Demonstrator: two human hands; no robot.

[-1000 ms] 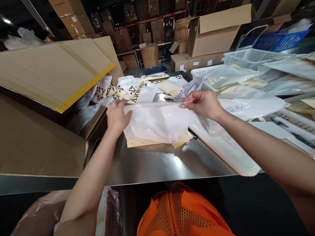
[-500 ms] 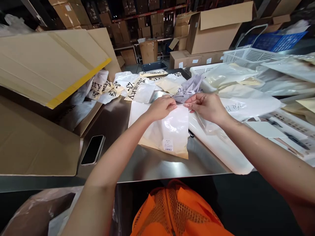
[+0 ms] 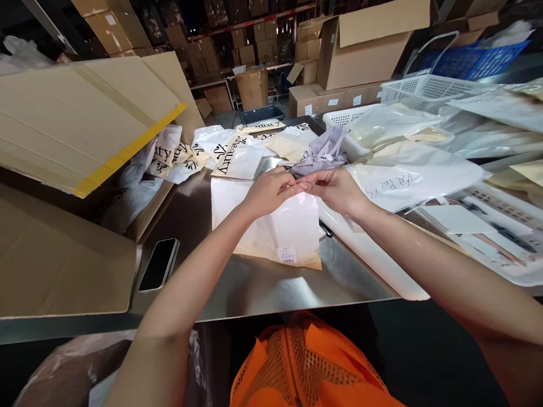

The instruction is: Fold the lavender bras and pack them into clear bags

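1. packet (image 3: 297,232), white with a cream lower edge and a barcode label (image 3: 287,255), is lying on the bench (image 3: 263,291) in front of the person; what it is holding inside is too unclear to tell.
2. left hand (image 3: 271,191) and right hand (image 3: 333,189) are meeting at its upper edge, fingertips touching, both pinching that edge.
3. lilac cloth (image 3: 324,151) is lying bunched just beyond the hands.
4. cardboard box (image 3: 63,260) at the left is standing open, holding white packets with black lettering.
5. white basket (image 3: 333,117), beyond the cloth to the right, is bearing clear bags (image 3: 390,127) with cream contents.
6. white tray (image 3: 520,276) at the far right is holding flat white pieces (image 3: 456,219) and a dark slim object (image 3: 515,239).
7. phone (image 3: 159,264) is resting between the cardboard box and the left forearm.
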